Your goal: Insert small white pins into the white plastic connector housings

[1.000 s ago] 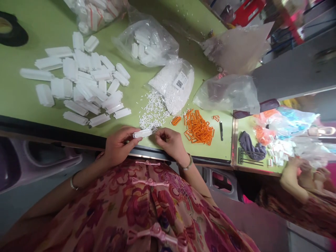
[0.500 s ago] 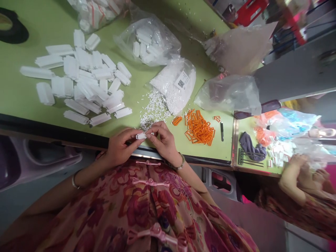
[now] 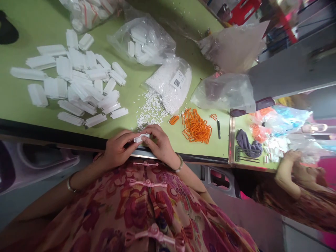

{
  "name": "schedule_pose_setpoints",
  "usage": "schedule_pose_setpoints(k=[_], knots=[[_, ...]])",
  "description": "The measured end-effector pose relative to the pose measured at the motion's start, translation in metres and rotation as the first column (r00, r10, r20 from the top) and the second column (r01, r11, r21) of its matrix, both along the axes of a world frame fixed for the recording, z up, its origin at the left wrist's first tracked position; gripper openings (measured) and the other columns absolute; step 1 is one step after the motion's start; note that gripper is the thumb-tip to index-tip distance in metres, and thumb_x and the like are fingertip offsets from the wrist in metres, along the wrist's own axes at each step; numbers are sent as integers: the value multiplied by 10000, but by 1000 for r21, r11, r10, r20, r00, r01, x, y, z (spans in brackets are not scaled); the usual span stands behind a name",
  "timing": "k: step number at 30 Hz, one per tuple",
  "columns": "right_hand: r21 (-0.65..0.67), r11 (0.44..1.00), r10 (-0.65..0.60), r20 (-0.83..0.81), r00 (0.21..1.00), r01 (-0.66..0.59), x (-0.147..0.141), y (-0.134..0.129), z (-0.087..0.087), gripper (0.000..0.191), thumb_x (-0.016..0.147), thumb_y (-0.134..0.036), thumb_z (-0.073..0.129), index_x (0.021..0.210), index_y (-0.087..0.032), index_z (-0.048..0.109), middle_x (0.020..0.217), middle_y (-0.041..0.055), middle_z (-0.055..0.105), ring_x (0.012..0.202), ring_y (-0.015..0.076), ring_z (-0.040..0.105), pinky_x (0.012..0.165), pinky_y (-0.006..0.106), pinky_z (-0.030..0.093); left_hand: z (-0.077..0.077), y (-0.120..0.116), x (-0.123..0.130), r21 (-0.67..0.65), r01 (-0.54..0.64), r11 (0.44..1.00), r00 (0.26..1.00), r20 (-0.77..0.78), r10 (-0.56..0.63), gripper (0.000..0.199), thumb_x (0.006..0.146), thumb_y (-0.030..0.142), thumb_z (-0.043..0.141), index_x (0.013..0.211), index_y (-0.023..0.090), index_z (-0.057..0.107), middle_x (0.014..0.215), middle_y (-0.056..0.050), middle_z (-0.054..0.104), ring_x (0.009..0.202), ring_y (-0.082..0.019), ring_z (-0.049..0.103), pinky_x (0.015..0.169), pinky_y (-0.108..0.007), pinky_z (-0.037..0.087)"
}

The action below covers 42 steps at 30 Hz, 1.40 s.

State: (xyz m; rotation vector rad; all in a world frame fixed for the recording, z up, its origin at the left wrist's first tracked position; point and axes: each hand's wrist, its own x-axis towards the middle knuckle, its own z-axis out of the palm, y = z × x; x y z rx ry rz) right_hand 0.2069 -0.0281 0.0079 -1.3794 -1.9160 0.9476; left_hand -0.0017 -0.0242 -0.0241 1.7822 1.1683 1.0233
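Observation:
A small white plastic connector housing (image 3: 141, 138) lies across my fingertips above the table's near edge. My left hand (image 3: 119, 148) grips its left end between thumb and fingers. My right hand (image 3: 160, 145) presses on its right end, with the fingers curled over it. Just beyond my hands lies a scatter of tiny white plastic pieces (image 3: 149, 113), spilling from a clear bag of the same pieces (image 3: 170, 85) with a QR-code label. Neither hand touches the pile.
Larger white plastic housings (image 3: 76, 82) lie heaped on the green table (image 3: 34, 115) at left, with more in a clear bag (image 3: 139, 43). Orange plastic frames (image 3: 195, 126) and a black pen (image 3: 218, 129) lie at right. A co-worker's hand (image 3: 287, 164) works at the far right.
My right hand has moved left from beside the housing and closed over its right end. The housing has shifted slightly and now sits between both hands.

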Motion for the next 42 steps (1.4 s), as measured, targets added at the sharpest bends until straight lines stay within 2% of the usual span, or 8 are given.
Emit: schedule_pose_setpoints(k=[4,7,9,16,22,27,37,42], knots=[[15,997,-71,5,997,70,26,-1,-6,207,1075,-351,669,1236,-238,734,1164,90,756,994,204,704,872,345,592,3,0,0,-65,-24,998,999,27,26,219,954,421,734,1024,240,836,976,-55,842,759,-192,771,749,-286,634],[146,937,-341,208,917,316,57,7,-13,200,1093,-307,600,1170,-219,763,1012,75,739,851,197,664,841,349,570,4,0,0,-108,-78,991,994,70,86,239,932,441,778,1036,234,838,958,-45,829,702,-186,760,692,-289,620],[209,925,-373,333,866,318,73,14,-19,191,1072,-253,601,1089,-204,785,999,95,722,872,223,659,847,370,557,4,0,0,-109,-84,991,992,80,93,227,923,433,792,1028,238,839,930,-33,822,686,-183,752,692,-292,618],[222,949,-302,452,839,222,84,32,-26,204,1042,-150,569,949,-202,743,1007,116,668,952,264,624,898,416,529,3,1,2,-113,-65,991,994,79,75,218,920,427,775,1019,242,835,946,-37,832,681,-173,734,690,-292,608],[132,984,-134,125,983,118,52,15,1,169,1097,-280,585,976,-241,696,939,55,677,875,214,617,814,371,541,4,2,5,-94,-44,995,995,86,52,207,921,408,764,1026,247,839,925,-36,825,713,-178,726,695,-281,603],[121,993,11,-48,999,-5,13,2,6,150,1107,-312,607,1021,-239,707,956,49,688,867,200,619,786,352,544,4,3,4,-69,-22,997,999,31,25,192,933,402,737,1009,251,828,896,-27,823,726,-178,717,717,-280,600],[115,992,42,152,988,-60,-1,3,14,142,1094,-250,615,991,-236,712,991,83,702,982,245,647,910,407,566,-2,2,3,-67,-4,998,1000,-8,3,211,944,431,699,996,261,814,939,-55,830,790,-211,747,813,-321,630],[21,998,63,86,994,-65,2,7,14,146,1079,-296,662,954,-236,709,961,61,694,946,225,639,887,378,565,-3,2,1,-43,31,999,1000,6,-30,224,965,428,688,996,240,808,971,-72,842,779,-202,747,799,-317,623]])
